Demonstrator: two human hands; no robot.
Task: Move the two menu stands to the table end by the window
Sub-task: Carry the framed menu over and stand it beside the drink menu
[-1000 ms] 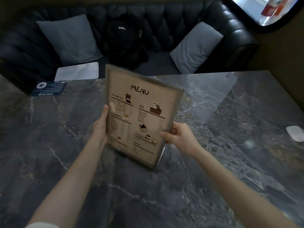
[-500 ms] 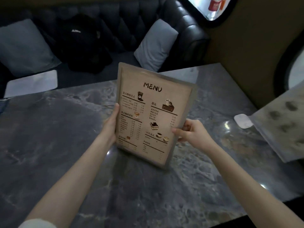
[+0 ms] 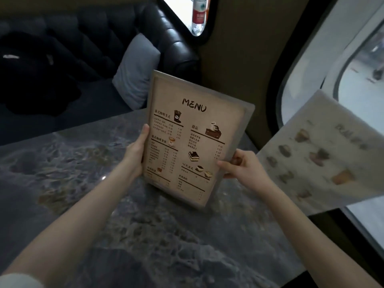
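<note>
Beige menu stand (image 3: pixel 193 140), headed "MENU", is gripped at both side edges by left hand (image 3: pixel 136 151) and right hand (image 3: pixel 243 167), fingers closed on it. It tilts above the marble counter (image 3: pixel 104 204). Second menu stand (image 3: pixel 324 154) is blurred, unreadable.

- In the upper left of the frame you see a black tufted sofa (image 3: pixel 99 38).
- A grey cushion (image 3: pixel 135 73) leans on its right end.
- A black bag (image 3: pixel 35 73) lies on the seat, far left.
- At the top centre, a bottle with a red label (image 3: pixel 199 13) stands in a small window.
</note>
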